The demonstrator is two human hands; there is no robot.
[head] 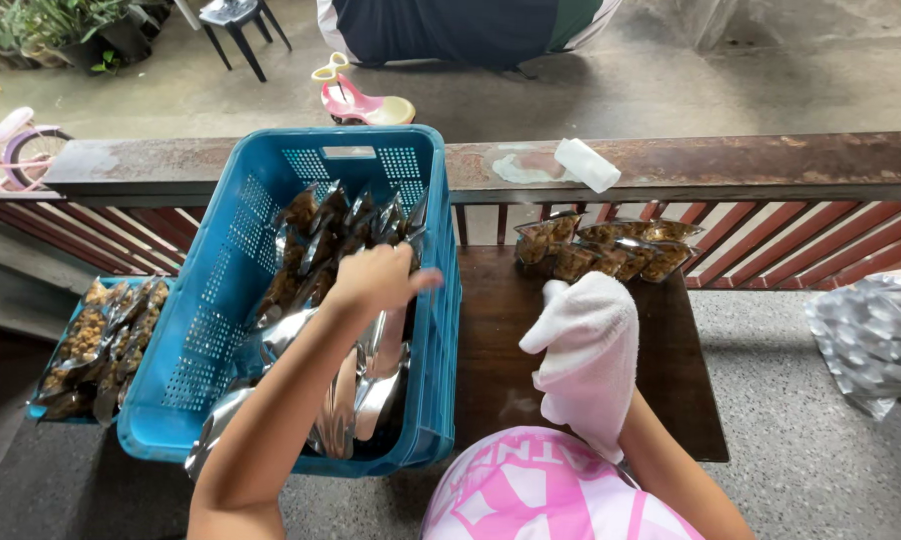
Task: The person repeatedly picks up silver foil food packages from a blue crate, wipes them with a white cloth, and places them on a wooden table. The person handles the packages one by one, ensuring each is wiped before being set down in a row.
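Reaching into the blue crate (pixel 221 300), the left hand (pixel 376 280) has its fingers curled over the upright silver snack pouches (pixel 356 385); whether they pinch one cannot be told. Beside it, the right hand (pixel 586 365) is wrapped in a white cloth (pixel 591 340), fingers hidden. Beyond them, filled pouches (pixel 601 250) lie on the dark wooden table (pixel 501 340).

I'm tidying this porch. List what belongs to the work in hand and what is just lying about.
In use: left hand in blue plastic crate of silver foil pouches; right hand holding white cloth; filled snack packets on wooden table.

Lying about: pink ride-on toy; black stool; potted plants.
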